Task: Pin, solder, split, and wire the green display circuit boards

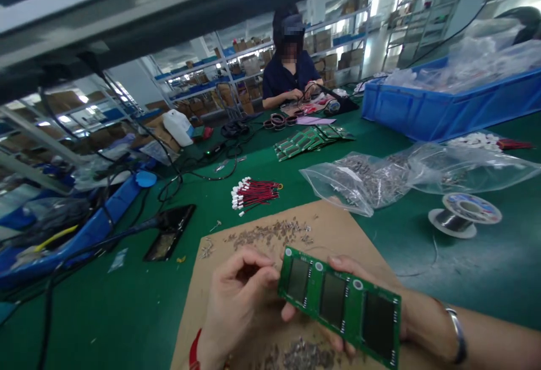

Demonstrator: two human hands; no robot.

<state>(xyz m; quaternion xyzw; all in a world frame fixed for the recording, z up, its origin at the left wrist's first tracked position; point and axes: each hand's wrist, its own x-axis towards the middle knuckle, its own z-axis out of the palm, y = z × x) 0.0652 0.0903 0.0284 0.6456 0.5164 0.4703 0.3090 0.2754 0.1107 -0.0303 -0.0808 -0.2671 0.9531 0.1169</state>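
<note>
A green circuit board panel (313,298) with three dark rectangular screens lies tilted across my right hand (406,302), which grips it from behind and below. At the panel's left end, my left hand (236,297) has its thumb and fingers curled together in a pinch. What sits between those fingertips, if anything, is too small to make out. Beneath both hands lies a brown cardboard sheet (198,285). Small metal parts (274,231) are scattered along its far side, and another heap of small metal parts (306,354) lies close to me.
Red wires with white connectors (256,194) lie ahead, with more green boards (313,139) beyond. Bagged metal parts (376,175), a solder spool (465,215) and a blue bin (443,105) are right. A black tray (169,232) and cables sit left. A co-worker (291,71) sits opposite.
</note>
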